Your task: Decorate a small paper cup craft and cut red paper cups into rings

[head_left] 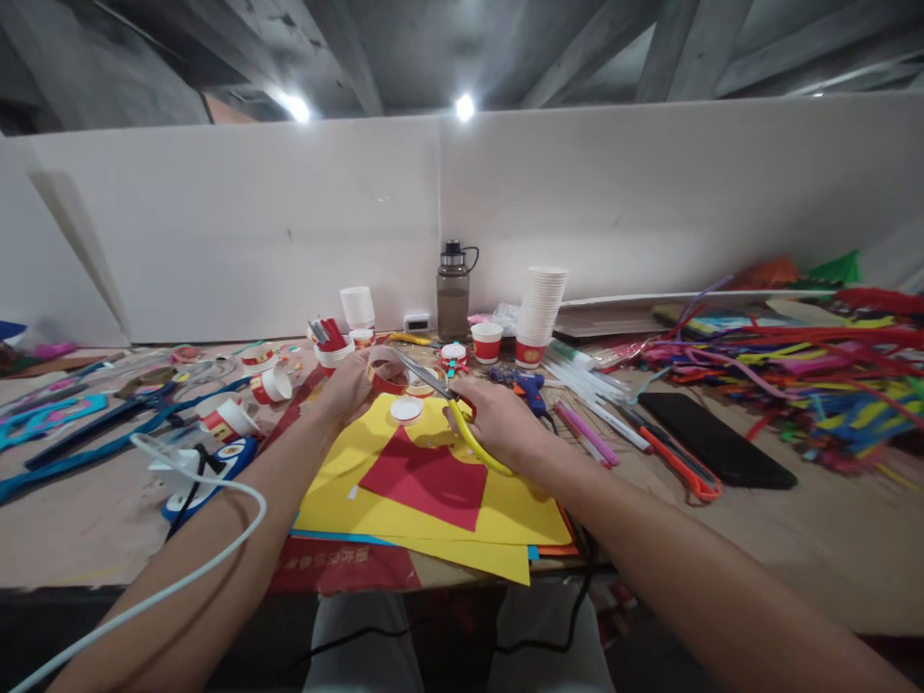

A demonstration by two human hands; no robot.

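My left hand (347,390) is closed on a curved red-and-white piece of paper cup (384,373), held above the yellow paper sheets. In my right hand (492,416) is a pair of scissors (471,441) with yellow handles. The scissor blades point left and reach the cup piece; whether they are cutting into it I cannot tell. Below the hands, a red paper piece (425,481) lies on the yellow sheets (336,496). A small white paper disc (406,411) rests near their top edge.
Cut paper cups (229,421) and a blue-and-white power strip (209,478) are at left. Behind stand a water bottle (452,298) and a cup stack (541,313). A blue glue gun (532,390), a black phone (714,438) and colourful pipe cleaners (815,371) lie right.
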